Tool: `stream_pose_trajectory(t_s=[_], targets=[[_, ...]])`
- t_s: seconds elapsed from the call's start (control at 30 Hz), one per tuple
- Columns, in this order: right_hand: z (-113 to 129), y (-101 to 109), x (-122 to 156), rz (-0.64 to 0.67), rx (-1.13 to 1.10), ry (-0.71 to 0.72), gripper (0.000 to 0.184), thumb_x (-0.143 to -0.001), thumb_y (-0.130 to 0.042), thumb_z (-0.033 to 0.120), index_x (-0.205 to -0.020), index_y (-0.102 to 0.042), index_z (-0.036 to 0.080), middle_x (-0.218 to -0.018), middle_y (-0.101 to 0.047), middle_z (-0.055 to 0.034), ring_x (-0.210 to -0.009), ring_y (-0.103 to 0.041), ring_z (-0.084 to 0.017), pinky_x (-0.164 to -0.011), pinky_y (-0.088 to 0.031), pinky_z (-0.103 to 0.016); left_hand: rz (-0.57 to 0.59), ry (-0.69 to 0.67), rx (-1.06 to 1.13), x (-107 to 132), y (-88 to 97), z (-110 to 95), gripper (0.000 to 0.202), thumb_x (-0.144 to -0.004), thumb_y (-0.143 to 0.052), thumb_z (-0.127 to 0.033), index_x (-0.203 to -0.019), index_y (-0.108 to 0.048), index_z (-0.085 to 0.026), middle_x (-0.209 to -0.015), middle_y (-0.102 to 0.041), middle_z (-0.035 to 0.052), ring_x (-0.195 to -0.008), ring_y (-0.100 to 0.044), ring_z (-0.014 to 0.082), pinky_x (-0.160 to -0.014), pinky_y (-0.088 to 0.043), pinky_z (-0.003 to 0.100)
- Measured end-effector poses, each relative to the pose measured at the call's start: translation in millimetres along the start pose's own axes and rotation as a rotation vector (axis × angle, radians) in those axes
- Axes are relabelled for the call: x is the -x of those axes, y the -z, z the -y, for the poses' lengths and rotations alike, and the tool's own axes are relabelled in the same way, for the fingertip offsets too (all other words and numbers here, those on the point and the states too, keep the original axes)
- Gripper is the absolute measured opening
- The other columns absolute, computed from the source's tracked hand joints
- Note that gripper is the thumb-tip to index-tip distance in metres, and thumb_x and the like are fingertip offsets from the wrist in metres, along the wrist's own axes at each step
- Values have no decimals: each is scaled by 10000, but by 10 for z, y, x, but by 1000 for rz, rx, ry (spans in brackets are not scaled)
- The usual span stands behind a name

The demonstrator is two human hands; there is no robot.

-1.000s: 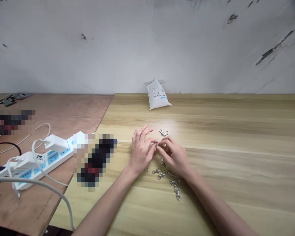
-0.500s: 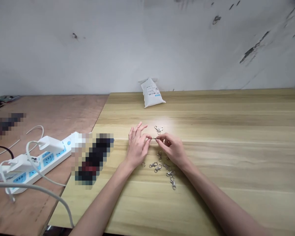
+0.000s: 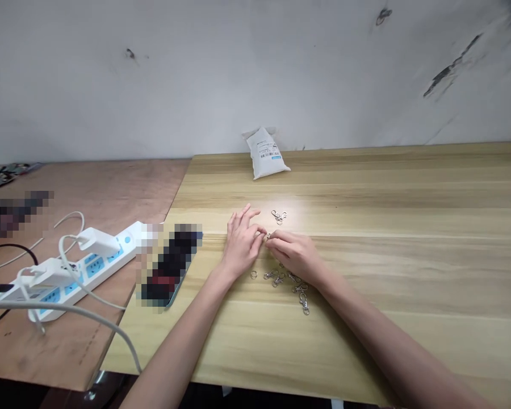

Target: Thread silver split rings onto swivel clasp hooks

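Observation:
Over the wooden table, my left hand (image 3: 242, 244) pinches a small shiny metal piece (image 3: 268, 236) between thumb and forefinger, its other fingers spread. My right hand (image 3: 296, 254) grips the same piece from the other side, fingertips nearly touching those of the left. Whether it is a ring or a clasp is too small to tell. Several silver swivel clasps with rings (image 3: 304, 304) lie below and partly behind my right hand. A loose metal ring (image 3: 254, 275) rests below my left hand. Just beyond the fingertips is a small group of clasps (image 3: 280, 216).
A white labelled plastic package (image 3: 267, 154) stands at the back near the wall. Left of my arm lies a blurred phone-like slab (image 3: 170, 267). A white power strip (image 3: 132, 241) with chargers and cables occupies the brown table (image 3: 123, 182), one grey cable crossing onto this table's edge.
My right hand has turned, its fingers closing over the metal piece, now closer to the left fingertips. The whole view has shifted slightly. The clasps on the table appear to lie as before.

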State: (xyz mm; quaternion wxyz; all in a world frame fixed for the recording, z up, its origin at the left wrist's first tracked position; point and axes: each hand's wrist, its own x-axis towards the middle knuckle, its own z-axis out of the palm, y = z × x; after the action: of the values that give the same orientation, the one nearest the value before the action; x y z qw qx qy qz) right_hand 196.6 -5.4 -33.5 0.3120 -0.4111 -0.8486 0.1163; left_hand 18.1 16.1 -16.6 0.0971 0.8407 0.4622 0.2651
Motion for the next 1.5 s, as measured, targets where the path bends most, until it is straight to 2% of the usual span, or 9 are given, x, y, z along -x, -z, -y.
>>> stream_pose_trajectory(t_s=[0.17, 0.5, 0.63, 0.8, 1.03, 1.27, 1.37, 1.43, 1.5], targets=[[13, -25, -2, -58, 116, -11, 317, -967, -377, 128, -870, -671, 198, -848, -685, -62, -713, -579, -146, -647, -404, -249, 4, 11, 23, -6, -7, 7, 122, -909, -520, -182, -883, -634, -216, -1356, -528, 62, -1416, -297, 279, -1147, -247, 560], [4, 32, -24, 44, 236, 83, 298, -970, -403, 126, -844, -660, 209, -852, -681, -46, -752, -555, -148, -607, -367, -248, 30, 63, 60, -14, -46, 39, 124, -899, -516, -173, -870, -632, -204, -1334, -545, 80, -1405, -312, 296, -1110, -301, 543], [-7, 41, -28, 4, 267, 100, 315, -982, -390, 148, -854, -671, 211, -849, -692, -41, -735, -549, -146, -622, -388, -255, 34, 74, 86, -18, -29, 11, 120, -901, -521, -184, -878, -635, -209, -1324, -553, 66, -1402, -317, 283, -1111, -308, 525], [-8, 44, -31, -103, 302, 190, 262, -962, -465, 146, -812, -670, 206, -835, -709, -29, -686, -515, -147, -624, -401, -268, 34, 77, 58, -20, 44, -59, 126, -907, -511, -186, -890, -633, -210, -1325, -555, 67, -1407, -311, 265, -1123, -299, 504], [6, 35, -14, -58, 276, 230, 299, -953, -439, 84, -791, -656, 210, -889, -718, -14, -694, -501, -145, -590, -374, -261, 100, 76, 42, -20, 19, -46, 134, -881, -518, -151, -864, -642, -200, -1349, -543, 76, -1412, -308, 269, -1128, -292, 512], [-52, 51, -5, 29, 165, 113, 243, -909, -463, 102, -841, -669, 212, -907, -683, -35, -788, -548, -149, -603, -371, -246, 61, 20, 1, -53, 183, 164, 105, -834, -590, -191, -806, -683, -230, -1307, -571, 47, -1384, -346, 277, -1106, -304, 517], [-56, 76, 13, 112, 16, 73, 203, -821, -519, 103, -864, -677, 223, -971, -637, -29, -704, -537, -121, -565, -360, -235, 77, -16, -60, -49, 237, 223, 85, -772, -602, -163, -748, -660, -221, -1282, -589, 37, -1358, -380, 279, -1144, -240, 531], [-83, 96, 14, 66, -75, -15, 188, -796, -534, 123, -871, -680, 214, -984, -611, -32, -629, -517, -103, -577, -390, -244, 99, -36, -88, -43, 240, 227, 73, -746, -601, -164, -707, -635, -216, -1214, -627, 26, -1314, -427, 278, -1163, -188, 548], [-139, 111, -3, -72, -73, -131, 184, -818, -520, 137, -877, -681, 203, -963, -605, -49, -671, -550, -132, -638, -439, -275, 118, -53, -101, -41, 227, 206, 86, -752, -589, -174, -680, -611, -214, -1109, -666, 10, -1232, -492, 261, -1168, -167, 553]])
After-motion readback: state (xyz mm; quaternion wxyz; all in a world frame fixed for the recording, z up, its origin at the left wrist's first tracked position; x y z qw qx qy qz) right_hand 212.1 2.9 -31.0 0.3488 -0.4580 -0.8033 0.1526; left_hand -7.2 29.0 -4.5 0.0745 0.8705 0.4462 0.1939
